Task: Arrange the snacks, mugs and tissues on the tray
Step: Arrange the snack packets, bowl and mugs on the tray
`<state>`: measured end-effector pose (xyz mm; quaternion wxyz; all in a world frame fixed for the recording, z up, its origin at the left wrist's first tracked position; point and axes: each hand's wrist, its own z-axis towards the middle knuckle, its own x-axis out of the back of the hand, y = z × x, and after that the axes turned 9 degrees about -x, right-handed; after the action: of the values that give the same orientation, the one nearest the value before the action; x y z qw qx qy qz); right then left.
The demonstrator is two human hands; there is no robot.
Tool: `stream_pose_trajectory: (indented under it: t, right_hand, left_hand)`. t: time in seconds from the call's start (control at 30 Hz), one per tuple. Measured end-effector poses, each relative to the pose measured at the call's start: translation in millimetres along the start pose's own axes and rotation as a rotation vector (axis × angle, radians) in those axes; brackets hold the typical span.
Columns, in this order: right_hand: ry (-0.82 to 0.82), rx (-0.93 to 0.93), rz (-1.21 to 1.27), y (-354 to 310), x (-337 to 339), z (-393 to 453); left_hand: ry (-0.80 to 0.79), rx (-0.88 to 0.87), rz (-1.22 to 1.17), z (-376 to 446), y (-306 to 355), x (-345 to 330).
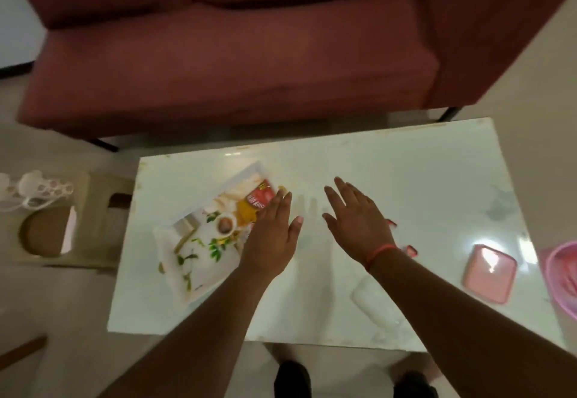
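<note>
Both hands are hovering flat over the white counter (390, 173) at the frame's centre. The left hand (274, 232) is lying spread, fingers extended, its fingertips overlapping the right edge of the white tray (175, 241) (printed with leaves and a cup) sitting left of centre. A red snack packet (260, 199) is resting on the tray's upper corner. The right hand (359, 219) is also spreading open, gripping nothing. A pink lidded box (490, 272) is sitting at the right, well apart from the tray.
</note>
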<state>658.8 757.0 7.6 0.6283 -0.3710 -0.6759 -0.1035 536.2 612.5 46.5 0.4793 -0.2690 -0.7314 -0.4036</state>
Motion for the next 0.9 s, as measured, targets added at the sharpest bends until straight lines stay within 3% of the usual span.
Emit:
stream_pose_trajectory:
  t: [0.13,0.3,0.53,0.63,0.9]
  right_hand:
    - [-0.127,-0.012,0.053,-92,-35,24]
    - [-0.188,-0.286,0.221,-144,-66,57]
    - [-0.207,-0.369,0.132,-151,-82,120]
    - [-0.214,-0.432,0.185,-156,-90,134]
    - [-0.130,-0.495,0.378,-173,-94,148]
  left_hand:
    - [0.000,0.050,-0.054,-28,-96,17]
    - [-0.070,0.308,-0.401,-33,-172,14]
    - [-0.120,0.590,-0.931,15,-177,-8]
    - [-0.192,0.741,-1.038,39,-172,-16]
    - [-0.047,0.835,-1.307,62,-179,-12]
